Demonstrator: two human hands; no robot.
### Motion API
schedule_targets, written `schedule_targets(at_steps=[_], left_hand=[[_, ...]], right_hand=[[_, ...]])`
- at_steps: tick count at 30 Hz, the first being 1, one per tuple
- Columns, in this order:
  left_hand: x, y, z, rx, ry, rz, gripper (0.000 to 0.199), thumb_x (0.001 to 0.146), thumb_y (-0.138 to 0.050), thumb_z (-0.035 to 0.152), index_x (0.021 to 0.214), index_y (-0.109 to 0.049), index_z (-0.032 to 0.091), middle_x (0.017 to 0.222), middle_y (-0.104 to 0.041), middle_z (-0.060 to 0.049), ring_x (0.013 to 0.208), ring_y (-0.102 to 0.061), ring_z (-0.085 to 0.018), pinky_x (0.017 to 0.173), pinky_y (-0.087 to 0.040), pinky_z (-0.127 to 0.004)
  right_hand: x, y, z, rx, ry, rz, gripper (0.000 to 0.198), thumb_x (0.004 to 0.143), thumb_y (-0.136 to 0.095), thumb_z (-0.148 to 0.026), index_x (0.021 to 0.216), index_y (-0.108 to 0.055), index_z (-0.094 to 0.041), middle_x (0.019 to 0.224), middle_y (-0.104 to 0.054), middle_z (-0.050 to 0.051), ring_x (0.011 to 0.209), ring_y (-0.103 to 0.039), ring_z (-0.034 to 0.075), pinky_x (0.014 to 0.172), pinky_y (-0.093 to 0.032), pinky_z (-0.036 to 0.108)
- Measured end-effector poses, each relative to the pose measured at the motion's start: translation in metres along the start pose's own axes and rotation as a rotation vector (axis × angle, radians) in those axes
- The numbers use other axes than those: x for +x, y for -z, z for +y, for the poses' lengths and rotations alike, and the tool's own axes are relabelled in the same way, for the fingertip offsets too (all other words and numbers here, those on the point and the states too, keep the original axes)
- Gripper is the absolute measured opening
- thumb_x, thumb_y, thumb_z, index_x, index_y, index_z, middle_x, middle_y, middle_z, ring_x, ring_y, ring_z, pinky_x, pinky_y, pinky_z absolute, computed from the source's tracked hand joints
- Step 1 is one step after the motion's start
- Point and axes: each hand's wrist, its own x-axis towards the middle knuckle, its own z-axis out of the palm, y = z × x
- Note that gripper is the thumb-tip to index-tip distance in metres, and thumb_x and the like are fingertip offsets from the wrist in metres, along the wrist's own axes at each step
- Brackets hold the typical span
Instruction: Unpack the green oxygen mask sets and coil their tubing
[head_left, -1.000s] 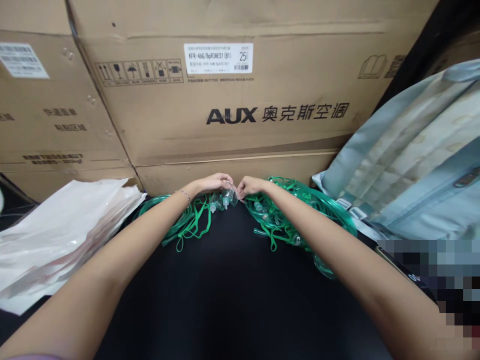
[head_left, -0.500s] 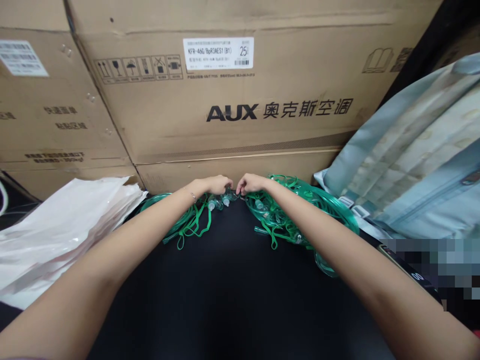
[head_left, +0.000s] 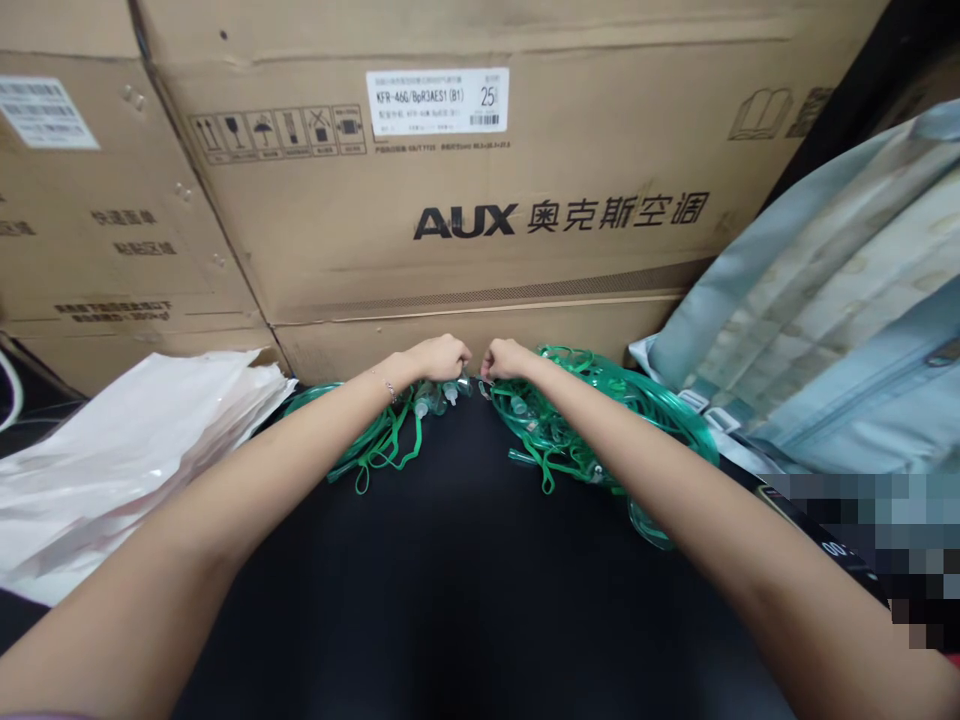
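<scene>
Both arms reach to the far side of the black surface. My left hand (head_left: 444, 357) is closed with fingers curled down over clear mask parts with white connectors (head_left: 451, 394); what its fingertips pinch is hidden. Just to its right, my right hand (head_left: 502, 360) is closed too, fingertips pointing down at a small clear piece (head_left: 484, 388) beside the right heap; I cannot make out what they grip. Left of centre lies a bundle of green tubing with straps (head_left: 375, 440). A bigger heap of green oxygen masks and tubing (head_left: 585, 400) lies under my right wrist and forearm.
Large cardboard boxes (head_left: 465, 270) stand upright right behind the hands. White plastic bags (head_left: 112, 440) lie at the left. A light blue backpack (head_left: 840, 330) leans at the right, with a phone (head_left: 817, 540) showing a lit display in front of it.
My hands have risen slightly and drawn a little apart, both remaining closed. The green heaps and the bags stay in place.
</scene>
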Motion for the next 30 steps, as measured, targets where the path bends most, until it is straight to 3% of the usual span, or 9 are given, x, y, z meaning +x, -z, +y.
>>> schedule_targets(at_steps=[5,10,19,25,30], left_hand=[[0.001,-0.001,0.001,0.053,0.01,-0.037,0.03,0.07,-0.042,0.012,0.085,-0.067,0.018,0.088,-0.068,-0.009,0.08,-0.062,-0.02,0.067,-0.044,-0.026],[0.002,-0.005,0.004,0.08,0.013,-0.077,0.029,0.072,-0.043,0.012,0.088,-0.067,0.017,0.09,-0.068,-0.009,0.08,-0.062,-0.02,0.066,-0.045,-0.027],[0.002,-0.003,0.008,0.105,0.018,-0.121,0.024,0.075,-0.046,0.012,0.089,-0.066,0.015,0.09,-0.068,-0.01,0.08,-0.062,-0.019,0.066,-0.046,-0.028],[0.0,0.001,0.011,0.096,0.029,-0.124,0.031,0.074,-0.047,0.013,0.1,-0.062,0.017,0.096,-0.067,-0.009,0.083,-0.063,-0.02,0.064,-0.045,-0.025],[-0.014,0.01,0.013,0.082,0.061,-0.068,0.033,0.077,-0.04,0.012,0.104,-0.058,0.016,0.107,-0.063,-0.01,0.097,-0.059,-0.021,0.074,-0.045,-0.028]], right_hand=[[0.001,0.005,-0.002,0.001,-0.006,-0.059,0.027,0.074,-0.066,-0.029,0.094,-0.064,-0.011,0.096,-0.066,0.006,0.09,-0.061,0.017,0.081,-0.047,0.032],[0.003,0.001,-0.008,-0.017,-0.038,-0.052,0.035,0.06,-0.075,-0.023,0.093,-0.068,-0.014,0.093,-0.068,0.006,0.095,-0.06,0.021,0.077,-0.046,0.023],[-0.001,-0.002,-0.011,-0.071,-0.053,-0.006,0.028,0.08,-0.059,-0.03,0.103,-0.06,-0.014,0.107,-0.061,0.008,0.099,-0.058,0.019,0.084,-0.045,0.039],[-0.007,-0.004,-0.02,-0.125,-0.049,0.031,0.037,0.069,-0.069,-0.034,0.1,-0.062,-0.015,0.105,-0.062,0.011,0.105,-0.055,0.026,0.089,-0.041,0.041],[-0.007,-0.01,-0.026,-0.165,-0.06,0.066,0.031,0.083,-0.056,-0.03,0.109,-0.055,-0.014,0.113,-0.056,0.008,0.102,-0.054,0.021,0.088,-0.043,0.043]])
